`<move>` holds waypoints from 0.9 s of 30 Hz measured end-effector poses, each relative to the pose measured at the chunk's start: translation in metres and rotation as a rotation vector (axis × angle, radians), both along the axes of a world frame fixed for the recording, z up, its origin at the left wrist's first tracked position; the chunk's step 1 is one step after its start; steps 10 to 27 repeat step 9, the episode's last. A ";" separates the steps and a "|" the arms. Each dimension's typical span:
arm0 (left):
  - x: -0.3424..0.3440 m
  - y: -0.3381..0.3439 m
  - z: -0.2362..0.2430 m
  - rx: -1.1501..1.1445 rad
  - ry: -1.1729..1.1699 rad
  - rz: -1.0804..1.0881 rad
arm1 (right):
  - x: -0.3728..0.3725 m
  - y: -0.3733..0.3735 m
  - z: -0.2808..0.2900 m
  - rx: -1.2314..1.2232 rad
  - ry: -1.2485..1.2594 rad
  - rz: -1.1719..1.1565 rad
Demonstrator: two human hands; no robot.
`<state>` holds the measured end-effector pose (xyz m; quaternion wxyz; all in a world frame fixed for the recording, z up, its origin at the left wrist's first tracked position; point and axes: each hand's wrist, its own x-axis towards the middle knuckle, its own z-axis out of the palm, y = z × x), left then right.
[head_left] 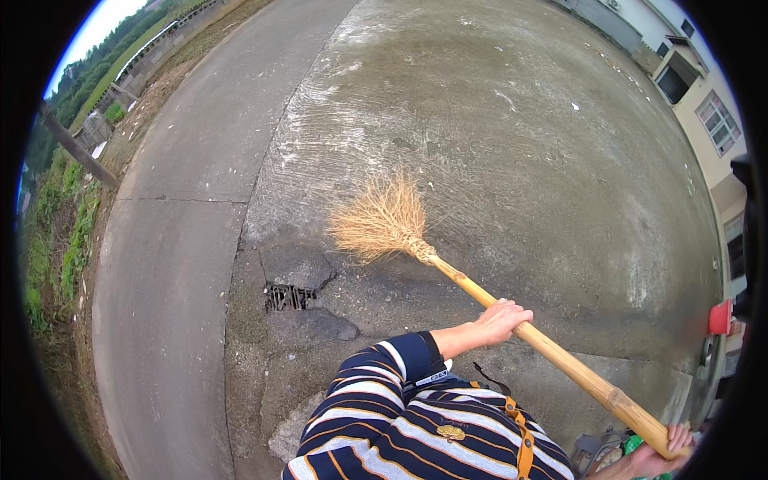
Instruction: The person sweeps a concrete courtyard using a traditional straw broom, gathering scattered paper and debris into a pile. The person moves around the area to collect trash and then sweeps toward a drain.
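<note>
A long broom (560, 360) with a thick bamboo handle slants from the lower right up toward the middle of the view. Its fan of pale straw bristles (382, 220) is spread over the concrete; whether the tips touch the ground I cannot tell. My left hand (502, 320) is wrapped round the handle partway down, below the bound neck of the bristles. Near the handle's top end, my right hand (664, 454) grips it at the lower right, partly cut off by the dark rim.
Left of the bristles, a drain grate (290, 297) sits in broken concrete. A pole (80, 148) and plants line the far left edge. On the right stand a building (712, 120) and a red bucket-like container (720, 318). Small white litter bits (575, 106) dot the yard.
</note>
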<state>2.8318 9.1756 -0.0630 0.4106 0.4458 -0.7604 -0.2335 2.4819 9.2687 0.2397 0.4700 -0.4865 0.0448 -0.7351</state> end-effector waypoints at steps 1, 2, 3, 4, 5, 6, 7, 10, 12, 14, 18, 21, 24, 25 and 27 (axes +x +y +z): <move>0.004 -0.008 -0.007 0.061 0.006 0.032 | 0.010 -0.030 -0.008 0.058 0.000 0.103; 0.007 -0.013 -0.019 0.103 -0.038 0.059 | 0.017 -0.050 -0.016 0.164 0.015 -0.034; 0.011 -0.014 -0.031 0.164 -0.055 0.097 | 0.026 -0.071 -0.024 0.246 0.103 -0.112; 0.015 -0.018 -0.038 0.225 -0.088 0.149 | 0.036 -0.095 -0.031 0.261 0.192 -0.069; 0.018 -0.017 -0.046 0.296 -0.092 0.190 | 0.046 -0.114 -0.037 0.329 0.217 -0.065; 0.012 -0.018 -0.054 0.309 -0.099 0.208 | 0.048 -0.127 -0.036 0.255 0.227 0.011; 0.006 -0.024 -0.062 0.225 -0.052 0.274 | 0.048 -0.136 -0.037 0.218 0.211 0.066; -0.002 -0.039 -0.082 0.201 -0.037 0.361 | 0.046 -0.154 -0.045 0.223 0.156 0.112; -0.002 -0.039 -0.082 0.201 -0.037 0.361 | 0.046 -0.154 -0.045 0.223 0.156 0.112; -0.002 -0.039 -0.082 0.201 -0.037 0.361 | 0.046 -0.154 -0.045 0.223 0.156 0.112; -0.002 -0.039 -0.082 0.201 -0.037 0.361 | 0.046 -0.154 -0.045 0.223 0.156 0.112; -0.002 -0.039 -0.082 0.201 -0.037 0.361 | 0.046 -0.154 -0.045 0.223 0.156 0.112; -0.002 -0.039 -0.082 0.201 -0.037 0.361 | 0.046 -0.154 -0.045 0.223 0.156 0.112; -0.002 -0.039 -0.082 0.201 -0.037 0.361 | 0.046 -0.154 -0.045 0.223 0.156 0.112; -0.002 -0.039 -0.082 0.201 -0.037 0.361 | 0.046 -0.154 -0.045 0.223 0.156 0.112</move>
